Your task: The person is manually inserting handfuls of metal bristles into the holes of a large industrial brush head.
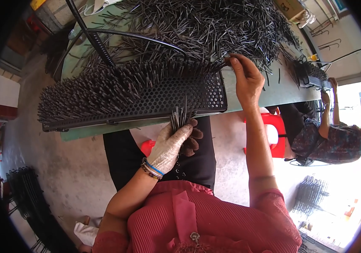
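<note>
My left hand [175,140], in a white glove with dark fingertips, is closed around a bunch of thin dark rods [179,119] just off the table's front edge. A black perforated rack [176,93] stands before me, its left and back holes packed with upright rods [92,90]. Holes at its front right hold none. Bare-skinned, my right hand [247,78] pinches with thumb and forefinger at the rack's far right corner. A thin dark rod [227,64] shows at those fingertips, its end lost among the others.
A large heap of loose rods [214,27] covers the back of the green table [282,95]. A black curved frame [136,36] rises behind the rack. At right, another person [328,137] works at a similar rack [315,80]. A red stool [277,135] stands below.
</note>
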`<action>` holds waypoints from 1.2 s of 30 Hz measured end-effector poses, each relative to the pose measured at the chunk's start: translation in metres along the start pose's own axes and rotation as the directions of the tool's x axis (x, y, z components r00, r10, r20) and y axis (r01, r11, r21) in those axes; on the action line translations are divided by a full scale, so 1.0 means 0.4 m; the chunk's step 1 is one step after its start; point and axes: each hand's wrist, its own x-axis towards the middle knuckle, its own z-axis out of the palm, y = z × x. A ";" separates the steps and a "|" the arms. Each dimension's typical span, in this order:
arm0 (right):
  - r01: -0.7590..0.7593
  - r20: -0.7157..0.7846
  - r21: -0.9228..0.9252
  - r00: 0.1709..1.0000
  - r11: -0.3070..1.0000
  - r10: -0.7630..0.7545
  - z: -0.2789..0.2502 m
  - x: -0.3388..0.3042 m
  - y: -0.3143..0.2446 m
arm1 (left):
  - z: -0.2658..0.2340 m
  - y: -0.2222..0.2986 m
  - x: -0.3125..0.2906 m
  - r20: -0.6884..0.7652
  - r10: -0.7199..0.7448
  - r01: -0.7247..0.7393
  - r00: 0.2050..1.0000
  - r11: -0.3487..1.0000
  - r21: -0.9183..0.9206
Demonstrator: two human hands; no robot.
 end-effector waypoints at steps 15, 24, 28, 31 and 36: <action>0.072 0.051 -0.166 0.997 0.983 -0.064 0.012 -0.017 0.002 | 0.003 0.000 -0.004 0.001 0.003 -0.003 1.000 1.000 0.003; 0.223 0.084 -0.269 0.975 0.937 -0.208 0.016 -0.022 0.009 | 0.003 -0.002 -0.004 0.010 0.003 -0.004 1.000 1.000 0.007; 0.234 0.109 -0.299 0.971 0.925 -0.211 0.025 -0.030 0.017 | 0.002 -0.002 -0.005 0.016 0.000 0.000 1.000 1.000 0.009; 0.257 0.136 -0.286 0.964 0.923 -0.226 0.028 -0.028 0.018 | 0.002 -0.002 -0.005 0.024 -0.003 0.003 1.000 1.000 0.004; 0.305 0.203 -0.317 0.947 0.898 -0.250 0.031 -0.028 0.006 | -0.002 -0.008 -0.003 0.029 -0.008 0.008 1.000 1.000 0.014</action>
